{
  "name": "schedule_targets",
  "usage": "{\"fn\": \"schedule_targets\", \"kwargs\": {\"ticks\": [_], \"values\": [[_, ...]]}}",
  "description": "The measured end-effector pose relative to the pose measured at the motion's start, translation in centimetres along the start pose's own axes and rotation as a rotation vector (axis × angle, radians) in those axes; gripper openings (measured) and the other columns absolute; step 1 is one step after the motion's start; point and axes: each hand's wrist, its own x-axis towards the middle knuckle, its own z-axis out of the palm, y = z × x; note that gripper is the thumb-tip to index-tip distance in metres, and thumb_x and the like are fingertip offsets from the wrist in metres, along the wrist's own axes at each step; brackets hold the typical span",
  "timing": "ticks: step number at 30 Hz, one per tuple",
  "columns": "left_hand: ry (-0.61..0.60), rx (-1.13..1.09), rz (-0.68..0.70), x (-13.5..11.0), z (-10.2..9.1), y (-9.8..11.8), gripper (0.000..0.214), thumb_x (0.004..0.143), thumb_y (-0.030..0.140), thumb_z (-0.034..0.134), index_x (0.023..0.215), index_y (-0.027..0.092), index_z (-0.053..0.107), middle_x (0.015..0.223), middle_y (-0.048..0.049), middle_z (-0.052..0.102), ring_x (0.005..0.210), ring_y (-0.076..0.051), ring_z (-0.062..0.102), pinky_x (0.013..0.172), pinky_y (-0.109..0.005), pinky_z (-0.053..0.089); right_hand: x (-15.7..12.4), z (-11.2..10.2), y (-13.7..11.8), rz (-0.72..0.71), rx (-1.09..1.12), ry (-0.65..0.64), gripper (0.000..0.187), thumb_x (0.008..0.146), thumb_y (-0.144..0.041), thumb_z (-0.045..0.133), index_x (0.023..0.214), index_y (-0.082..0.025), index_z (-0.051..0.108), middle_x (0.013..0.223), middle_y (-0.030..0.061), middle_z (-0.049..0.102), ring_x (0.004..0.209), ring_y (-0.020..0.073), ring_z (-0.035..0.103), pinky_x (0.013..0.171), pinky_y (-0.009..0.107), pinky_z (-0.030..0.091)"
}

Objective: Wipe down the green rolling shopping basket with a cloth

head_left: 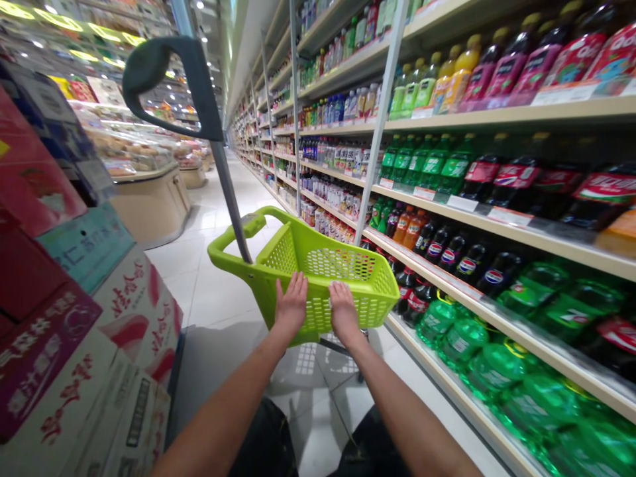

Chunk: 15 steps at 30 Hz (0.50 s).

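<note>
A lime-green plastic shopping basket (348, 265) on wheels stands in a supermarket aisle, tilted, with nothing visible inside it. Its grey pull handle (163, 73) rises on a metal rod to the upper left. My left hand (291, 306) lies on the basket's near rim with its fingers stretched over the edge. My right hand (342, 310) rests beside it on the same rim, fingers curled over the top. Both forearms reach in from the bottom of the view.
Long shelves (497, 225) of bottled soft drinks run along the right side. Stacked cardboard boxes (84, 344) stand close on the left. A rounded display counter (149, 199) sits further back left. The white tiled aisle (209, 265) stretches ahead.
</note>
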Motion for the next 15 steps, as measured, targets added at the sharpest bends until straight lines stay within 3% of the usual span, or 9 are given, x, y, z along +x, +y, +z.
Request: {"fn": "schedule_targets", "kwargs": {"ticks": [6,12,15], "values": [[-0.036,0.006,-0.014,0.3,0.1,0.6,0.056,0.076,0.001,0.024,0.129,0.013,0.038,0.139,-0.0085,0.031,0.131,-0.022,0.024,0.102,-0.060,0.013,-1.1,-1.2,5.1,0.160,-0.105,0.063,0.051,0.074,0.001,0.030,0.120,-0.008,0.049,0.126,0.0153,0.049,0.124,0.0227,0.034,0.100,0.044,0.029],[-0.078,-0.039,0.030,0.8,0.3,2.8,0.054,0.078,0.003,0.023,0.129,0.014,0.037,0.139,-0.0079,0.032,0.130,-0.021,0.025,0.104,-0.058,0.010,-1.6,-0.8,5.4,0.018,-0.116,0.046,0.048,0.076,-0.002,0.031,0.121,-0.010,0.049,0.128,0.0142,0.047,0.126,0.0203,0.031,0.102,0.041,0.027],[-0.117,-0.057,0.017,0.8,0.3,3.0,0.057,0.076,0.001,0.023,0.129,0.017,0.036,0.139,-0.0066,0.031,0.130,-0.020,0.025,0.104,-0.059,0.009,-2.3,-1.8,8.0,0.125,-0.151,0.075,0.048,0.076,-0.002,0.031,0.120,-0.008,0.049,0.126,0.0150,0.049,0.124,0.0214,0.034,0.101,0.041,0.029]]}}
